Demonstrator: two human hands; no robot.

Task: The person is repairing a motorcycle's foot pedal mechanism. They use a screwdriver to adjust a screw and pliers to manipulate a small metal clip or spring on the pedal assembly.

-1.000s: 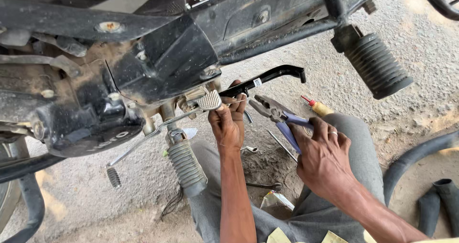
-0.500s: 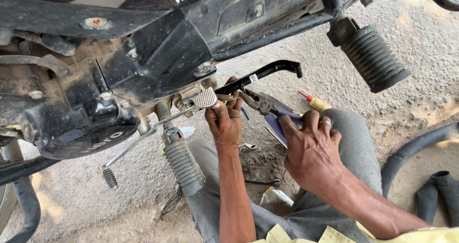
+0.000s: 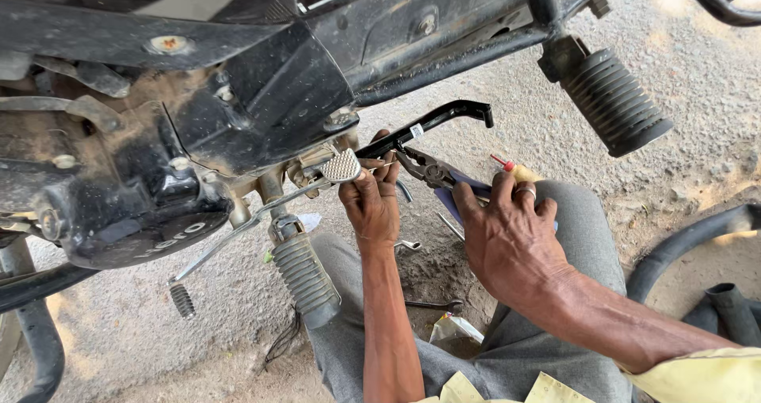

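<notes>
We find the left hand raised to the underside of the motorcycle, fingers curled shut around a small part just below the ribbed metal pedal; the part itself is hidden by the fingers, and we cannot tell what it is. The right hand is closed on the blue grips of the pliers, whose jaws point up and left, their tips just beside the left fingertips and under the black lever.

Compared with a second ago, the right hand has moved in from the person's knee and brought the pliers' nose close to the left hand; the left hand has stayed at the pedal. We judge that the tool is now lined up on the fitting that the left hand steadies, though no grip of the jaws on it is visible.

Outward from the hands: a ribbed rubber footpeg hangs just left of the left forearm, a larger one sits upper right on the frame. A red-tipped yellow tool lies beside the right hand on the grey-trousered knee. A small spanner lies on the sandy ground between the legs. Black hoses curve at the right edge.
</notes>
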